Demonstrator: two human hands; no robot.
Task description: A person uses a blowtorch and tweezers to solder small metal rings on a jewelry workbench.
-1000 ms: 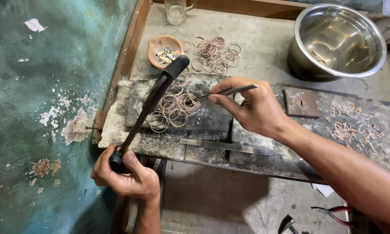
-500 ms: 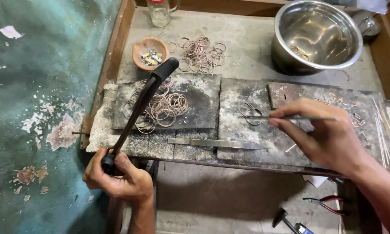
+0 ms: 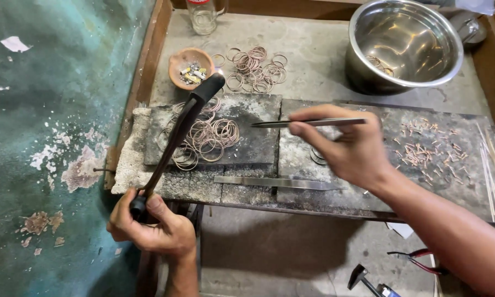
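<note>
Head view | left hand (image 3: pixel 159 228) fist on black torch (image 3: pixel 176 137) | right hand (image 3: pixel 349 148) pinching tweezers (image 3: pixel 308 122) | red-capped jar (image 3: pixel 203 14) at top

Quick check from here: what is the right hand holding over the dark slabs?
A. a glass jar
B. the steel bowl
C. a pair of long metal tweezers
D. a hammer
C: the right hand pinches long metal tweezers, tips pointing left toward the wire rings on the dark slab; the steel bowl sits untouched behind.

Left hand (image 3: pixel 151 228) fisted; right hand (image 3: pixel 346 146) pinching.
</note>
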